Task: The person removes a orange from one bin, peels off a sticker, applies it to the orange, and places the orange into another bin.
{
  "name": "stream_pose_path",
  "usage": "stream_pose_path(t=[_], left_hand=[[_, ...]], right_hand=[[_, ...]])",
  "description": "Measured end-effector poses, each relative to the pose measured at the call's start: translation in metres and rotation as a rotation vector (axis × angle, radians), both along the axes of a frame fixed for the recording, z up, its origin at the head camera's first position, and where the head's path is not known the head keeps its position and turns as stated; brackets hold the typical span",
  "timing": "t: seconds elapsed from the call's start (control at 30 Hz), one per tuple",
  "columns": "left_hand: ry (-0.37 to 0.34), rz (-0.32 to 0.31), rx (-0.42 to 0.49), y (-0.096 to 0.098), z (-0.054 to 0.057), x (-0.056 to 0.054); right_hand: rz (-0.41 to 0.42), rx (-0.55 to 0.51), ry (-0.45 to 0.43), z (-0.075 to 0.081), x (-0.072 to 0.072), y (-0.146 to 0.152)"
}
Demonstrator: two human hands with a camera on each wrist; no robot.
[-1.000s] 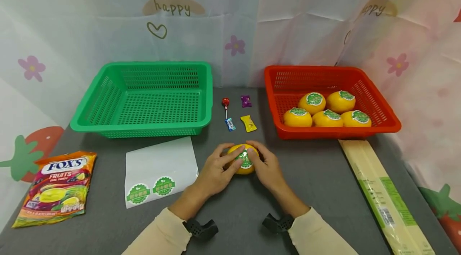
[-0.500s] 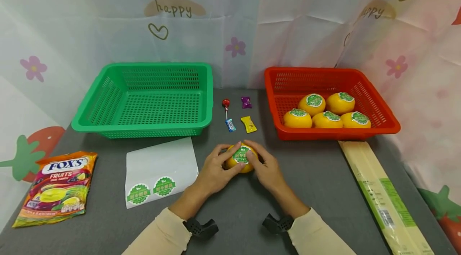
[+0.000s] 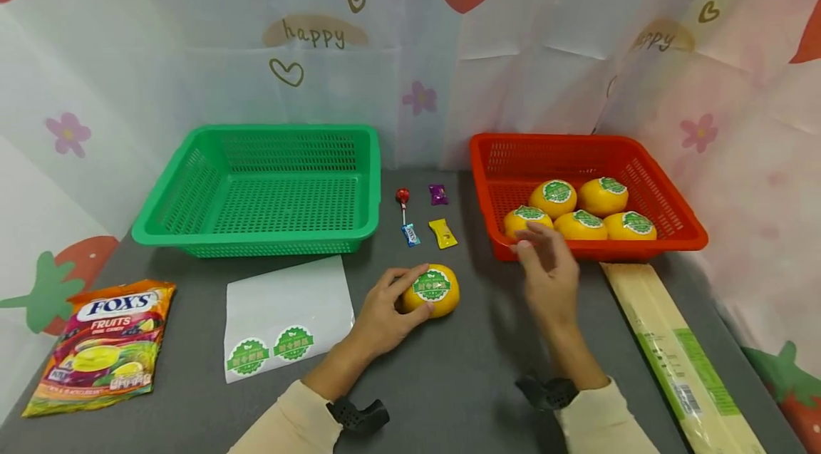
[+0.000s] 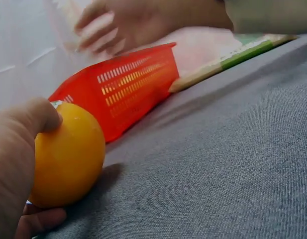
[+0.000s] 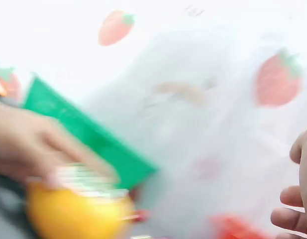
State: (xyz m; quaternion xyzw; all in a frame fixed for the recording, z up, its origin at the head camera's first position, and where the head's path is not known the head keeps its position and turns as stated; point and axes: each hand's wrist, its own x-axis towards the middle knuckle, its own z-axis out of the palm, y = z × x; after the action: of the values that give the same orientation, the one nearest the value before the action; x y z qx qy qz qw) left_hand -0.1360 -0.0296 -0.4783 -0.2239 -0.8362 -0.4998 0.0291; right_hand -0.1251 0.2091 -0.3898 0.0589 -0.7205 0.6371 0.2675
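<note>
A yellow-orange orange (image 3: 450,293) with a round green-and-white sticker (image 3: 432,285) sits at the middle of the table. My left hand (image 3: 385,313) grips it from the left, thumb in front and fingers over the back. In the left wrist view the orange (image 4: 71,154) shows its bare side, close over the grey cloth. My right hand (image 3: 548,276) hangs at the near left corner of the red basket (image 3: 683,231), fingers loosely bent and holding nothing. It partly covers one of several stickered oranges (image 3: 580,226) in that basket. The right wrist view is blurred.
A green basket (image 3: 256,236) stands at the back left. Between the baskets lie a lollipop (image 3: 402,196) and several small candies (image 3: 442,233). A sticker sheet (image 3: 288,297) and a FOX'S candy bag (image 3: 105,347) lie left, a long flat package (image 3: 680,354) right.
My right hand has let go of the orange and moved right and away from me, toward the red basket. My left hand still holds the orange, whose sticker is now more exposed.
</note>
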Motion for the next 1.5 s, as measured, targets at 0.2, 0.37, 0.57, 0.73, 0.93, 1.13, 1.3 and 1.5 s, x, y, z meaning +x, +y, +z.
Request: stream_pose_path(t=[0.2, 0.37, 0.57, 0.73, 0.93, 1.13, 1.3, 1.5], left_hand=[[-0.042, 0.022, -0.019, 0.005, 0.000, 0.000], [-0.052, 0.018, -0.069, 0.006, 0.001, -0.001], [0.046, 0.068, -0.001, 0.012, 0.012, -0.005], [0.138, 0.043, 0.096, 0.042, 0.063, -0.038], [0.067, -0.009, 0.085, 0.097, 0.111, -0.092], [-0.019, -0.052, -0.199, 0.128, 0.109, -0.147], [-0.059, -0.045, -0.445, 0.139, 0.100, -0.174], [-0.053, -0.018, -0.597, 0.164, 0.091, -0.181]], right_hand=[[-0.365, 0.229, 0.017, 0.025, -0.019, 0.103], [-0.419, 0.535, -0.303, 0.017, -0.026, 0.194], [-0.197, 0.626, -0.494, -0.011, -0.014, 0.243], [-0.158, 0.501, -0.534, -0.020, -0.012, 0.251], [-0.172, 0.481, -0.547, -0.018, -0.012, 0.253], [-0.139, 0.488, -0.523, -0.022, -0.014, 0.249], [-0.117, 0.540, -0.477, -0.024, -0.019, 0.251], [-0.131, 0.554, -0.445, -0.022, -0.016, 0.261]])
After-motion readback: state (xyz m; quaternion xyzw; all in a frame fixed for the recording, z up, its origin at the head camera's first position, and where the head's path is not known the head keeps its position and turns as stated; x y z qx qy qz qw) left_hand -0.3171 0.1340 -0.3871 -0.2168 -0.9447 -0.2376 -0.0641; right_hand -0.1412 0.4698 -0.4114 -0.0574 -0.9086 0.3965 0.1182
